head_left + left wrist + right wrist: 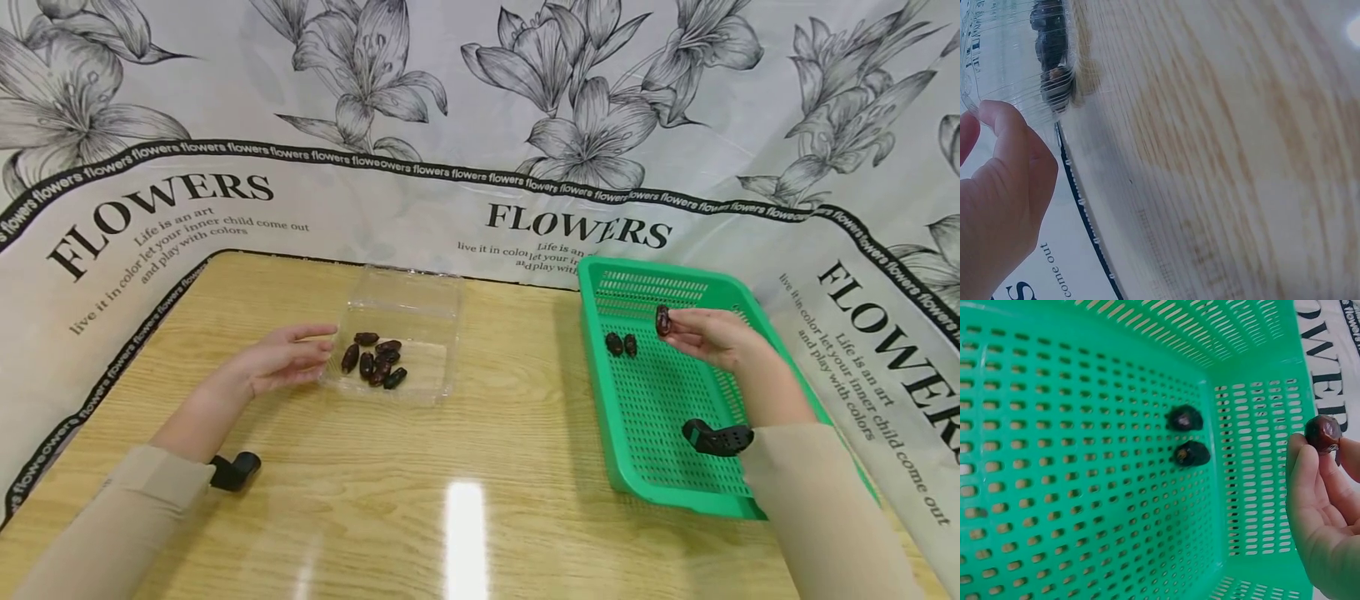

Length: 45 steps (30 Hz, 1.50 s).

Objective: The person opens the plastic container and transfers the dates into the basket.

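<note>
My right hand (708, 335) pinches a dark brown, glossy date (662, 320) between thumb and fingertips, up over the green basket (611, 408). Two more dates (1190, 454) lie side by side on the basket's perforated floor, seen in the right wrist view. On the left, my left hand (288, 358) is at the near side of a clear plastic box (427, 392). Its thumb and bent index finger hold the box's thin edge in the left wrist view. Several dates (366, 365) are gathered in the box, whose transparent lid (405, 292) is folded back.
The wood-grain table (375, 483) carries both containers, the box left of centre and the basket at the right. A white flower-print sheet (420, 200) rises behind the table and along its sides. Black wrist mounts (716, 437) protrude from the sleeves.
</note>
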Each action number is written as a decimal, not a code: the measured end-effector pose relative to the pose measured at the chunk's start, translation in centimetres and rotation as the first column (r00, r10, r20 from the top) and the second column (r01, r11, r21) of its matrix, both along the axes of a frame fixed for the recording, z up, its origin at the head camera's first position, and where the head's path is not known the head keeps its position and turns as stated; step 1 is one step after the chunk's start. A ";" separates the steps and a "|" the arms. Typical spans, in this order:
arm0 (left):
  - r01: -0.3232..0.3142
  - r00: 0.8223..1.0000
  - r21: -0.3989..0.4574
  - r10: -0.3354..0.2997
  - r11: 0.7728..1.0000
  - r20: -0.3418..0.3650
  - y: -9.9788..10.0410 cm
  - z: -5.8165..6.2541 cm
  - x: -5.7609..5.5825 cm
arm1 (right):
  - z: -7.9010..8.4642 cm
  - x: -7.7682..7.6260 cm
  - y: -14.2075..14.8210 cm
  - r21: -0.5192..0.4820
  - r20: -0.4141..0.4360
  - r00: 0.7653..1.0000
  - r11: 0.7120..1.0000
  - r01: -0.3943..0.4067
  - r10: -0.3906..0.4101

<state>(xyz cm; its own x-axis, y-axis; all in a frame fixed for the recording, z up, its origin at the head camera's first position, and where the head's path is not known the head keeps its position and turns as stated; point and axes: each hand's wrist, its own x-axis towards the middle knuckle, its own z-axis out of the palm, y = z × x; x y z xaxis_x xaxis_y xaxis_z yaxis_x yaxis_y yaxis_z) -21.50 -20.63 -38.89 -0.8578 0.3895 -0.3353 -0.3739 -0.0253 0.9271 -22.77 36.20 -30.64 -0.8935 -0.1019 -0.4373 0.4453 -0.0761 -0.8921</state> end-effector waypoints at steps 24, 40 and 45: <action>-0.011 1.000 -0.005 0.011 1.000 0.000 0.1 -0.2 0.1 | -4.7 -1.9 -0.1 0.430 0.038 0.999 0.903 -0.003 -0.015; -0.002 1.000 0.008 0.002 1.000 0.006 0.3 0.0 -0.2 | -5.6 -2.2 -0.1 0.538 0.022 0.997 0.842 0.050 -0.073; -0.006 1.000 0.002 0.006 1.000 0.014 0.1 0.0 -0.1 | -5.5 -2.3 -0.4 0.567 0.019 0.999 0.823 0.028 -0.047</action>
<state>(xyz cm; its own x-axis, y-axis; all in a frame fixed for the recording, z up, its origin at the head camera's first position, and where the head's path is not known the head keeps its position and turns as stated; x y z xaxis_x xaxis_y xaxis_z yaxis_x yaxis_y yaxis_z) -21.56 -20.50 -38.86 -0.8555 0.3852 -0.3460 -0.3863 -0.0299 0.9219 -25.06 35.83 -36.18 -0.8768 0.2056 -0.4348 0.4803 0.4208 -0.7696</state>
